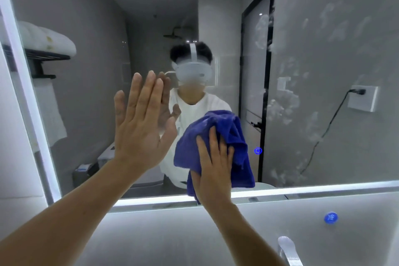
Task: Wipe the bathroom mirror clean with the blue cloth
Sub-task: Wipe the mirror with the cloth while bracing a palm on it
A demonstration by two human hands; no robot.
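Observation:
The bathroom mirror (323,114) fills most of the head view, with a lit strip along its lower and left edges. White foamy smears cover its right half. My right hand (212,164) presses the bunched blue cloth (216,136) flat against the glass near the mirror's lower middle, fingers straight on the cloth. My left hand (140,121) lies flat on the glass to the left of the cloth, fingers straight and together, holding nothing.
A chrome tap (288,250) stands at the bottom right below the mirror. A round blue sticker (330,217) sits on the wall under the mirror. A small blue touch symbol (258,150) glows on the glass right of the cloth. The mirror reflects a towel rack, door and socket.

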